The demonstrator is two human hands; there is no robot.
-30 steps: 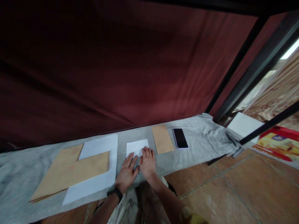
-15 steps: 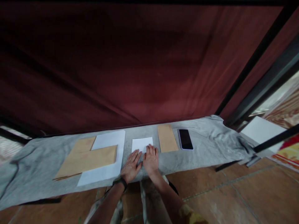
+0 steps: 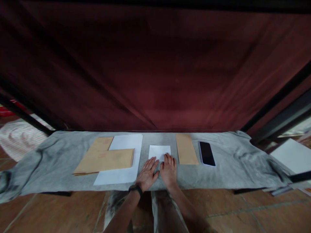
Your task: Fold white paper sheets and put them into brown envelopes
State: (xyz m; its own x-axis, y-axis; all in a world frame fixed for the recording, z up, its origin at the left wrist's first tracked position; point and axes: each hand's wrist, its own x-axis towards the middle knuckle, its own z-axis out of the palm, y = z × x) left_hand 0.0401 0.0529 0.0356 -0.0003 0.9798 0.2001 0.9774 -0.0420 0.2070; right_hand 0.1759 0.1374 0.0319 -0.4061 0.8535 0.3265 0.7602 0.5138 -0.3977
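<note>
A small white sheet of paper [image 3: 159,150], which looks folded, lies flat in front of me. On its near left corner rests my left hand [image 3: 147,174], palm down with the fingers stretched out; a dark band circles that wrist. My right hand [image 3: 168,171] lies flat on the paper's near right corner, fingers extended and slightly bent. Neither hand grips anything. To the right of the paper is a single brown envelope [image 3: 187,149]. Larger white sheets [image 3: 116,177] lie to the left, partly covered by a stack of brown envelopes [image 3: 116,160].
Beyond the envelope on the right lies a phone [image 3: 207,153] with a dark screen. A grey cloth [image 3: 230,171] covers the narrow table. Dark red fabric [image 3: 155,81] hangs behind it, between black frame bars. A white board [image 3: 293,157] stands at the far right.
My view has turned level and shifted, so the table's contents appear farther right. Both hands stay flat on the small white paper, with little visible movement.
</note>
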